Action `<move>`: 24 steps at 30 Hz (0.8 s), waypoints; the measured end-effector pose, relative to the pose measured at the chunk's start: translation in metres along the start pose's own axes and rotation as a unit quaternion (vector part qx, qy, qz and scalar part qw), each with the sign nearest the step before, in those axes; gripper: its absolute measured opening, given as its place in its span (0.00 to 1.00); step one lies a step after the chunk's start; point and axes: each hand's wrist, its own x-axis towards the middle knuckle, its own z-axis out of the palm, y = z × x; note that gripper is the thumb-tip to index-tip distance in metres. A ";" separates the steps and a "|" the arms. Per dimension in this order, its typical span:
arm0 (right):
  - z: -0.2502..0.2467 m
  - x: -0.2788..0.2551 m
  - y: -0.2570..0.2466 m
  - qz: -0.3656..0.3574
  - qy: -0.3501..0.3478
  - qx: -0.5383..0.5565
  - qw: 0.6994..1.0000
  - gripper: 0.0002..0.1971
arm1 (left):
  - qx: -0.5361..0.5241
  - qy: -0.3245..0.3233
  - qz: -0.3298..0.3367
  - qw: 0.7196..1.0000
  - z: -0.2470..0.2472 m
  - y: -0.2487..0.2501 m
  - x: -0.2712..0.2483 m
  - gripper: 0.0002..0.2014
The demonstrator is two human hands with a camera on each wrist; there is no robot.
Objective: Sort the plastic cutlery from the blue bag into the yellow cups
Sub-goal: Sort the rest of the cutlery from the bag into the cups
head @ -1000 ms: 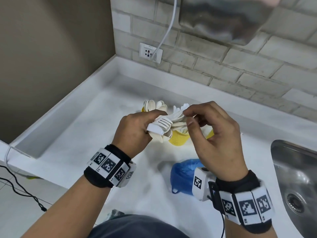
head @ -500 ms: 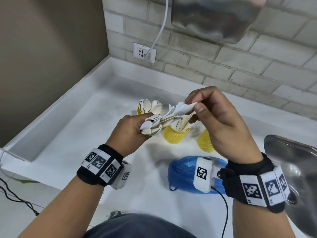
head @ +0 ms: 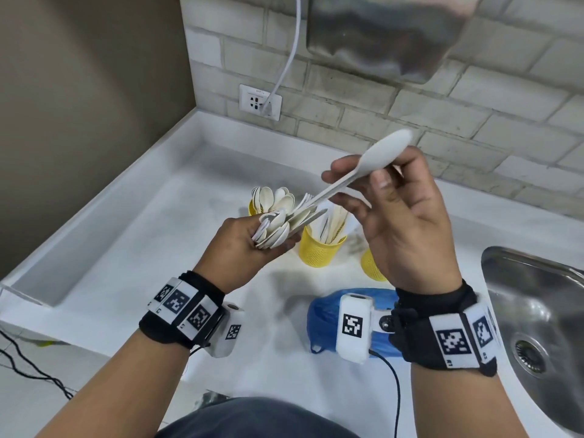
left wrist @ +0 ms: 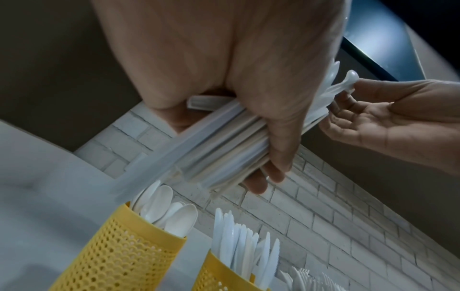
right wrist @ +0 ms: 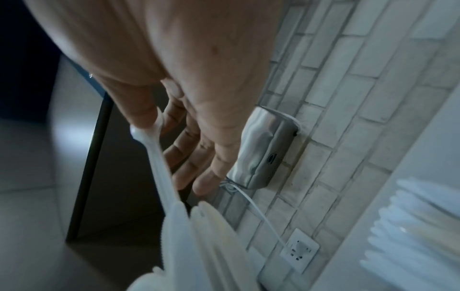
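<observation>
My left hand grips a bundle of white plastic cutlery, its handles showing under the fingers in the left wrist view. My right hand pinches a single white spoon near its bowl, handle end still at the bundle. Below stand three yellow mesh cups: one with spoons, a middle one with knives, and a right one partly hidden behind my right hand. In the left wrist view the spoon cup and knife cup are close below. The blue bag lies on the counter near my right wrist.
A white counter runs into a corner with a raised ledge on the left. A steel sink sits at the right. On the brick wall are a socket with a white cable and a steel dispenser.
My right hand has drawn one spoon up and to the right out of the bundle. The left hand keeps hold of the rest.
</observation>
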 end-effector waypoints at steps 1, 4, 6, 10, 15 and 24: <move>0.000 0.001 -0.003 0.001 0.009 0.051 0.999 0.07 | 0.000 -0.002 0.000 1.000 0.000 0.000 0.000 0.05; -0.002 0.005 -0.010 -0.010 0.050 0.171 0.984 0.09 | 0.007 -0.010 0.000 1.000 -0.001 -0.001 -0.001 0.08; -0.005 0.007 -0.013 -0.016 0.087 0.232 0.969 0.09 | 0.009 -0.006 -0.005 1.000 -0.001 -0.002 -0.002 0.07; -0.008 0.007 -0.005 0.016 0.167 0.124 0.978 0.12 | 0.012 0.009 -0.005 1.000 0.000 -0.002 -0.002 0.05; 0.005 -0.002 0.012 0.023 0.130 -0.320 0.938 0.03 | 0.062 0.033 0.023 0.997 0.003 -0.004 -0.002 0.10; -0.001 0.002 0.013 0.155 0.039 -0.348 0.924 0.06 | 0.065 0.010 0.008 0.998 -0.002 -0.007 -0.003 0.07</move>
